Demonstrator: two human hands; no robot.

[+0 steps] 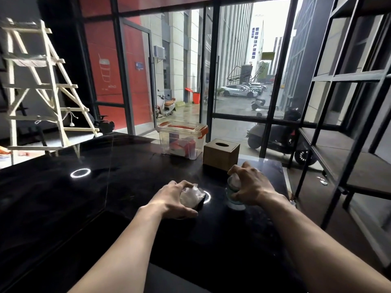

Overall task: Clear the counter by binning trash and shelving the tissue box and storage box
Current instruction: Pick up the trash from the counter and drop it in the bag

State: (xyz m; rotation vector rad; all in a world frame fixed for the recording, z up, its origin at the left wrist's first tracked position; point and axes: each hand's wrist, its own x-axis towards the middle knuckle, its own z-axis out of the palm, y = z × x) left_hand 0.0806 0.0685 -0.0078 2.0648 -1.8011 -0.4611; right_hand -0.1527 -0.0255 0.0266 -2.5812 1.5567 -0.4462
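1. Crumpled white wrapper (191, 195) sits mid-counter, left hand (173, 199) curled round it.
2. Right hand (248, 185) grips a crushed plastic bottle (233, 196) from above.
3. Tissue box (221, 154) and clear storage box (183, 140) stand touching at the far edge of the black counter (84, 197).
4. Metal shelving (349, 102) stands off to the right.

On the counter (84, 197), storage box (182, 139) left of tissue box (221, 153); shelving rack (347, 115) at right
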